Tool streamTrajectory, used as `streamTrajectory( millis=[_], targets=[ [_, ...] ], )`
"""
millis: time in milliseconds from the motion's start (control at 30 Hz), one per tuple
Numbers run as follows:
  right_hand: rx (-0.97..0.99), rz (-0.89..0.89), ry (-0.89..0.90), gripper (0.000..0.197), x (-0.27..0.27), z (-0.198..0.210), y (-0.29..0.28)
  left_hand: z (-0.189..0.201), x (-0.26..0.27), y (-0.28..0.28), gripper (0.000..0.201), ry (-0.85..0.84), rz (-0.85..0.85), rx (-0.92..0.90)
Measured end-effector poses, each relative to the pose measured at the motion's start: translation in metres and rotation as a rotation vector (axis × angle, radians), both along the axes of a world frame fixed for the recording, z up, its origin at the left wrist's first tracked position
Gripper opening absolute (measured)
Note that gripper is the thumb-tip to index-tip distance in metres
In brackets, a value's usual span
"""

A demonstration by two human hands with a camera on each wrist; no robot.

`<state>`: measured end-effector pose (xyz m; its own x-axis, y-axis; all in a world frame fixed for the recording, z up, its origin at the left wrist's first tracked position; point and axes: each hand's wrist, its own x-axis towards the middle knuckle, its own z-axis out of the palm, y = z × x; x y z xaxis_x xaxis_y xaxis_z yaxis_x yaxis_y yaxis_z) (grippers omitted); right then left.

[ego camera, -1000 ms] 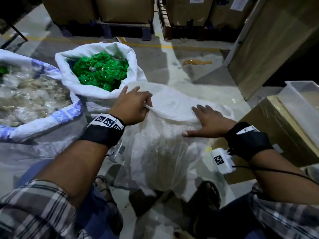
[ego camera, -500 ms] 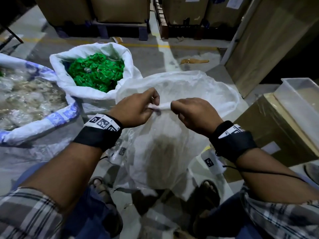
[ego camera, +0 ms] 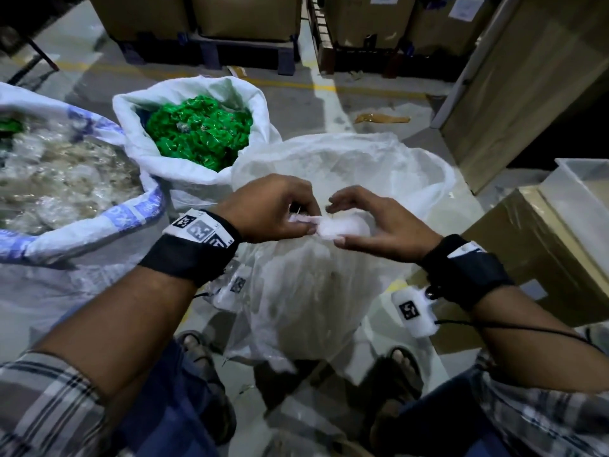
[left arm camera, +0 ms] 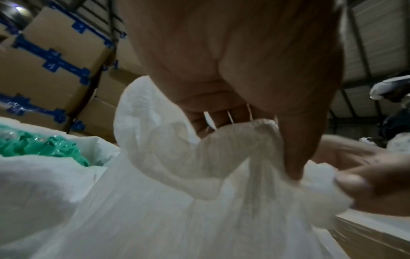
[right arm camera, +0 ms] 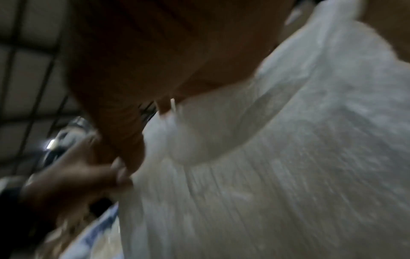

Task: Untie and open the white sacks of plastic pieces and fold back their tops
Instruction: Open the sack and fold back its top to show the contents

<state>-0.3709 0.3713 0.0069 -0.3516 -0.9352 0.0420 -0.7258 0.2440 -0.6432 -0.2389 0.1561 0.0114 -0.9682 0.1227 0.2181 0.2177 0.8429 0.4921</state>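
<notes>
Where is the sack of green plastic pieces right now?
In the head view, the sack of green pieces stands open at upper left, between the larger blue-printed sack on its left and the tied white sack both hands work on.

A tied sack (ego camera: 316, 291) stands on the floor (ego camera: 362, 103) between the person's feet. Behind it on the left is an open sack (ego camera: 184, 166), with a bigger sack (ego camera: 99, 222) further left. Boxes (ego camera: 527, 258) sit on the right.
</notes>
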Motion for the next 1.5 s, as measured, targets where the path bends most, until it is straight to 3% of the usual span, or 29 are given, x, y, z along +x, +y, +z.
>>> streamTrajectory(
  millis=[67, 133, 233, 333, 433, 500, 600, 700, 767, 867, 967, 1100, 1267, 1333, 1400, 1467, 1500],
  targets=[
    [0.126, -0.028, -0.222, 0.039, -0.010, 0.003, 0.005, 0.004, 0.001, 0.001, 0.006, 0.109, -0.023, -0.071],
    [0.137, -0.063, -0.198, 0.029, -0.016, 0.001, 0.006, 0.006, 0.002, 0.001, 0.003, 0.191, -0.027, -0.117],
    [-0.049, -0.133, -0.084, 0.017, -0.016, 0.003, 0.003, 0.007, 0.001, 0.001, 0.004, 0.311, -0.001, -0.167],
    [-0.292, -0.105, 0.352, 0.015, -0.015, 0.011, 0.004, 0.008, -0.003, 0.002, 0.010, 0.363, 0.078, -0.110],
    [-0.372, 0.036, 0.859, 0.008, -0.011, 0.013, 0.006, 0.005, -0.004, 0.005, 0.032, 0.119, 0.080, 0.153],
    [-0.419, 0.121, 1.027, 0.012, -0.008, 0.012, 0.007, 0.001, -0.004, 0.008, 0.040, -0.027, 0.080, 0.197],
    [-0.480, 0.181, 1.123, 0.015, -0.002, 0.006, 0.006, -0.001, -0.005, 0.011, 0.030, 0.008, 0.139, 0.003],
    [-0.397, 0.175, 1.038, 0.011, 0.003, 0.006, 0.002, 0.004, -0.005, 0.014, 0.022, 0.096, 0.136, -0.118],
    [-0.275, 0.055, 0.851, 0.008, -0.004, 0.010, 0.002, 0.008, -0.001, 0.016, 0.015, 0.255, 0.086, -0.209],
    [-0.089, -0.138, 0.604, 0.035, -0.020, 0.014, 0.005, 0.013, 0.003, 0.016, 0.009, 0.490, 0.035, -0.340],
    [0.082, -0.209, 0.719, 0.046, -0.025, 0.009, 0.001, 0.011, 0.002, 0.008, 0.007, 0.614, 0.078, -0.396],
    [0.088, -0.317, 0.802, 0.058, -0.020, 0.005, 0.003, 0.004, -0.001, 0.009, 0.017, 0.516, 0.262, -0.343],
    [0.069, -0.245, 0.942, 0.070, -0.006, 0.000, -0.002, -0.005, -0.010, 0.019, 0.037, 0.313, 0.365, -0.307],
    [0.062, -0.113, 0.804, 0.075, -0.010, -0.002, 0.002, -0.006, -0.010, 0.020, 0.033, 0.316, 0.367, -0.310],
    [0.054, 0.003, 0.486, 0.064, -0.015, -0.003, 0.009, -0.007, -0.009, 0.017, 0.032, 0.329, 0.377, -0.293],
    [0.029, -0.006, 0.281, 0.052, -0.019, -0.005, 0.015, -0.007, -0.008, 0.014, 0.038, 0.314, 0.349, -0.254],
    [0.022, -0.032, 0.281, 0.045, -0.023, -0.005, 0.015, -0.008, -0.008, 0.012, 0.042, 0.300, 0.316, -0.229]
  ],
)
